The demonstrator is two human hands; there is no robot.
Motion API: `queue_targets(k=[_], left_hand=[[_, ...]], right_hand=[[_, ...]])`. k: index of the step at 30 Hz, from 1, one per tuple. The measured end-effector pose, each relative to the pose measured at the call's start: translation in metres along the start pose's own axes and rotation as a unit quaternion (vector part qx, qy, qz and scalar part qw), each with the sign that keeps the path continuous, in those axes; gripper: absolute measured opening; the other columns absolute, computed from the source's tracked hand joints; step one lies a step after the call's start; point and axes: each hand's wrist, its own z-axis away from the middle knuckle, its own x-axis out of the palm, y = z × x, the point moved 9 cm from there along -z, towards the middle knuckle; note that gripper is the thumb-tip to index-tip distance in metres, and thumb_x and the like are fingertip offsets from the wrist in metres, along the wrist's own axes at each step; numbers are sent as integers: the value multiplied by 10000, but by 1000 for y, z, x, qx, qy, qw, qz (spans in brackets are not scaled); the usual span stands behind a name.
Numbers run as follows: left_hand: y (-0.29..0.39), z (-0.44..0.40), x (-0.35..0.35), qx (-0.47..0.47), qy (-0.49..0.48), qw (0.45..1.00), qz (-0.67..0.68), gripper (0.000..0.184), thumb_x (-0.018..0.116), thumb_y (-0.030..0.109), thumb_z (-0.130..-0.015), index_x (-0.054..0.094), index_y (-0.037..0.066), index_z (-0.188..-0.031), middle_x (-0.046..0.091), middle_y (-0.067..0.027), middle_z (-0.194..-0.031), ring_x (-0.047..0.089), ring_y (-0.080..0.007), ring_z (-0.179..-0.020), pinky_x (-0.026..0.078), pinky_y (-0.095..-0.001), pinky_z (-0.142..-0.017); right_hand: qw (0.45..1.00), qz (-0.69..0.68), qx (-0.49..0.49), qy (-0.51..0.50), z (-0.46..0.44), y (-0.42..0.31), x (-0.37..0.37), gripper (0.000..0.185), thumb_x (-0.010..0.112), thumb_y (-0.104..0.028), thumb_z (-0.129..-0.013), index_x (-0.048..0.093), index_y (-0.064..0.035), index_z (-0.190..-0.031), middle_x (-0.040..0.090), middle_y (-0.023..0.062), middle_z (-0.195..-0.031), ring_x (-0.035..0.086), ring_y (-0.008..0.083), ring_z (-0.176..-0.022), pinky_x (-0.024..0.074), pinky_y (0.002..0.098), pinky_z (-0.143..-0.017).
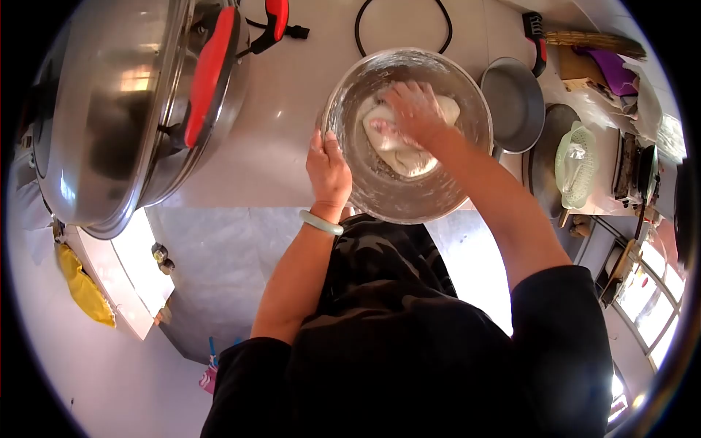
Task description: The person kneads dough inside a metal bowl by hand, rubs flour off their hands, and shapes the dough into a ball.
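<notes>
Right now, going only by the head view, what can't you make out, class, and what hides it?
All in the head view:
Dough: partly covered by the right hand.
Right hand: finger outlines blurred.
Bowl: floor under the dough hidden by it.
Black loop: lower part behind the bowl, top cut off by the upper edge.
Pale green basket: contents too small to identify.

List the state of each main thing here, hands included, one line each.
Round silver metal bowl, uncovered, smeared inside.
Pale, uneven dough lump, in the bowl.
Left hand, against the bowl's side, exact grip unclear.
Right hand, open, on the dough, blurred.
Round grey pan, uncovered.
Pale green oval basket, uncovered, contents unclear.
</notes>
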Motion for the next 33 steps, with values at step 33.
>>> queue_targets(k=[33], left_hand=[[4,1,-1,-5,15,1000,-1,268,452,218,-1024,599,-2,-1068,565,-83,-744,505,-215,-670,441,-359,-665]], right_hand=[[999,-27,-9,32,5,-15,5,528,596,-514,-851,597,-133,-1217,555,106,-1241,482,313,-1216,312,533,-1087]])
